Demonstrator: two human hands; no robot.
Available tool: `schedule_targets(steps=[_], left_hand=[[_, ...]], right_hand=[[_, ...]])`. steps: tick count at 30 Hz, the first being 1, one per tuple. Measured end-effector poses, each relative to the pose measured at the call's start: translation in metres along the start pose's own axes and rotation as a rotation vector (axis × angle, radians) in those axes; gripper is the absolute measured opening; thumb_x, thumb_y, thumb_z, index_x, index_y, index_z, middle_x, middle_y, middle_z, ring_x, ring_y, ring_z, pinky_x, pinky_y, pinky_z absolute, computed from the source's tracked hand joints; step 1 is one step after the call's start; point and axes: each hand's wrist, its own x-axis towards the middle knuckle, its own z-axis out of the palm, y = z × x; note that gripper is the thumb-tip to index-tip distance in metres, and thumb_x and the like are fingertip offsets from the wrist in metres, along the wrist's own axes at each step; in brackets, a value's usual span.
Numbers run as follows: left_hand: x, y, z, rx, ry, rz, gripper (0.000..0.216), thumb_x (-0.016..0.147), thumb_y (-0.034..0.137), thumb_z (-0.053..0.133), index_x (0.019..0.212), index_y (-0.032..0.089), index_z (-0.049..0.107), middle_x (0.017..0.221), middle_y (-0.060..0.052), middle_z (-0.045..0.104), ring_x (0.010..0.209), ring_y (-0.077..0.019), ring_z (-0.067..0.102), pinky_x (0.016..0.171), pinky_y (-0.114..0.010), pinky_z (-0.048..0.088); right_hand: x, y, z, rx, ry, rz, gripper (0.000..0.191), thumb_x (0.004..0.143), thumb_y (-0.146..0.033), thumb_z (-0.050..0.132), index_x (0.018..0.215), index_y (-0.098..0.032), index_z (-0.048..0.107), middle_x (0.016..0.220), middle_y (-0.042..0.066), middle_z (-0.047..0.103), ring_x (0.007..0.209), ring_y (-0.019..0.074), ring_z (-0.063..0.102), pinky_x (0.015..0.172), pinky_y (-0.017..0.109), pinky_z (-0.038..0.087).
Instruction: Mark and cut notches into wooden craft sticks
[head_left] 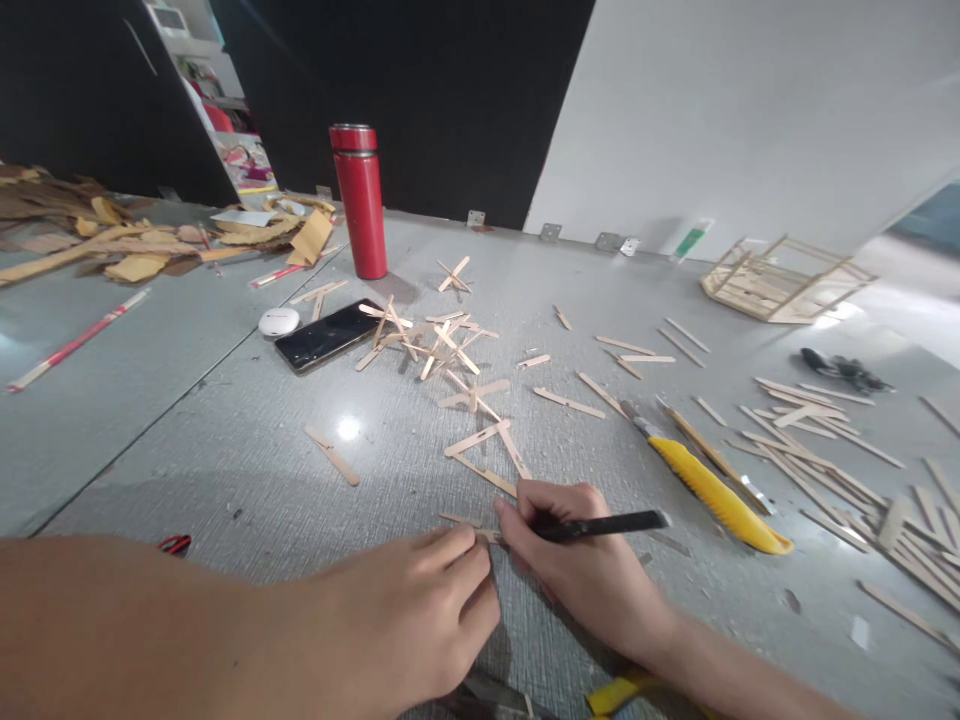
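My left hand (442, 610) is closed with its fingertips pinching a short wooden craft stick (489, 537) low over the grey table. Close beside it, my right hand (577, 550) grips a slim black pen-shaped tool (615, 524); its tip is hidden by the fingers, so I cannot tell a pen from a craft knife. Just beyond the fingers lie notched craft sticks (480, 438) forming an open triangle. Further off, several crossed-stick pieces (450, 350) interlock in a small pile, partly against a black phone (326, 337).
A yellow saw-like cutter (712, 490) and a brown-handled tool (705, 445) lie right of my hand. Loose sticks (825, 470) cover the right side, below a stick frame (780, 285). A red flask (361, 205), white case (278, 321) and cardboard scraps (135, 250) stand or lie leftward.
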Motion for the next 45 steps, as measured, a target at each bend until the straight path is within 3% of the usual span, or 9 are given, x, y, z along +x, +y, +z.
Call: schedule_targets(steps=[9, 18, 25, 30, 33, 38, 45], left_hand=[[0.000, 0.000, 0.001, 0.006, 0.001, -0.004, 0.025, 0.094, 0.014, 0.058, 0.117, 0.009, 0.069, 0.120, -0.017, 0.070, 0.114, -0.0271, 0.063, 0.097, -0.036, 0.053], [0.003, 0.001, -0.003, 0.045, 0.020, 0.023, 0.021, 0.092, 0.011, 0.059, 0.107, 0.010, 0.073, 0.114, -0.016, 0.072, 0.113, -0.0280, 0.063, 0.096, -0.037, 0.053], [0.001, -0.004, -0.003, 0.051, 0.027, 0.064, 0.024, 0.093, 0.012, 0.058, 0.113, 0.011, 0.070, 0.123, -0.015, 0.070, 0.117, -0.0268, 0.062, 0.098, -0.036, 0.051], [0.004, -0.012, -0.003, -0.009, 0.075, 0.041, 0.014, 0.094, 0.009, 0.060, 0.104, 0.014, 0.068, 0.104, -0.008, 0.070, 0.098, -0.0224, 0.065, 0.090, -0.035, 0.053], [0.006, -0.016, 0.004, -0.111, 0.129, -0.051, 0.014, 0.096, 0.006, 0.057, 0.101, 0.016, 0.066, 0.095, -0.004, 0.066, 0.088, -0.0196, 0.063, 0.081, -0.032, 0.053], [0.008, -0.027, 0.013, -0.211, 0.165, -0.287, 0.020, 0.096, 0.002, 0.050, 0.099, 0.014, 0.066, 0.090, -0.004, 0.063, 0.081, -0.0204, 0.061, 0.071, -0.033, 0.053], [0.015, -0.034, 0.008, -0.314, 0.132, -0.301, 0.020, 0.101, 0.010, 0.055, 0.092, 0.016, 0.072, 0.088, -0.002, 0.064, 0.082, -0.0161, 0.066, 0.071, -0.027, 0.053]], right_hand=[[0.003, 0.002, -0.002, 0.004, -0.007, -0.033, 0.047, 0.095, -0.029, 0.061, 0.059, -0.022, 0.031, 0.054, -0.007, 0.030, 0.056, 0.0112, 0.026, 0.053, 0.029, 0.025], [-0.001, 0.001, -0.006, 0.235, -0.037, 0.155, 0.043, 0.096, -0.039, 0.061, 0.060, -0.023, 0.047, 0.045, -0.007, 0.049, 0.033, 0.0073, 0.039, 0.034, 0.021, 0.027], [0.002, -0.003, -0.009, 0.311, 0.006, 0.172, 0.044, 0.092, -0.041, 0.068, 0.058, -0.022, 0.048, 0.039, -0.009, 0.045, 0.031, 0.0059, 0.036, 0.035, 0.019, 0.027], [0.003, -0.004, -0.012, 0.312, 0.099, 0.164, 0.048, 0.097, -0.050, 0.057, 0.060, -0.023, 0.044, 0.045, -0.006, 0.051, 0.031, 0.0057, 0.035, 0.035, 0.020, 0.026], [0.007, -0.001, -0.022, 0.242, 0.212, 0.121, 0.050, 0.100, -0.053, 0.053, 0.060, -0.023, 0.046, 0.046, -0.007, 0.048, 0.035, 0.0073, 0.033, 0.038, 0.022, 0.027], [0.012, 0.012, -0.035, 0.030, 0.395, -0.021, 0.038, 0.097, -0.048, 0.064, 0.071, -0.022, 0.055, 0.062, -0.004, 0.054, 0.058, 0.0137, 0.047, 0.055, 0.027, 0.036], [0.004, 0.017, -0.032, -0.196, 0.342, -0.214, 0.018, 0.102, -0.037, 0.060, 0.092, -0.023, 0.063, 0.080, -0.001, 0.066, 0.066, 0.0157, 0.054, 0.067, 0.029, 0.044]])
